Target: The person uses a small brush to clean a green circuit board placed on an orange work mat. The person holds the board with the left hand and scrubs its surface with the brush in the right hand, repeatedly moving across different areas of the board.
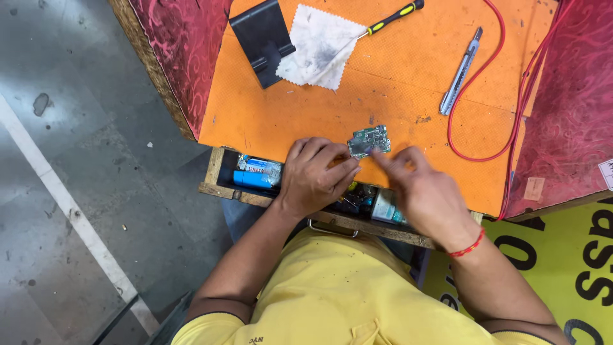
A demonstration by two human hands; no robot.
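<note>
A small green circuit board (369, 141) lies on the orange mat (396, 83) that covers the table, close to the table's near edge and about midway along it. Both hands meet at this board. The left hand (315, 175) rests knuckles-up at the near edge, fingers curled loosely, with its fingertips at the board's left end; whether they pinch the board or only steady it cannot be told. The right hand (421, 188), blurred, comes in from the right with its forefinger stretched out toward the board's right end and the other fingers partly folded; it seems to hold nothing, though the blur leaves that uncertain. A red thread bracelet (466, 247) circles the right wrist.

Below the near edge an open wooden drawer (214, 172) juts out under both hands. At its left end lies a blue battery pack (258, 174); further right, half hidden by the hands, are dark small parts and a pale blue-green box (384, 207).

Toward the far edge of the table, a black flat plastic cover (258, 35) lies near the far left corner of the mat, with a soiled white cloth (322, 45) just beside it and overlapping its right side. A screwdriver with a black and yellow handle (396, 16) lies with its tip on the cloth. To the right, well apart from the board, a grey utility knife (460, 73) lies slantwise, and a red wire (495, 96) loops around it along the mat's right side. A dark red patterned cloth (185, 45) covers the table on either side of the mat.
</note>
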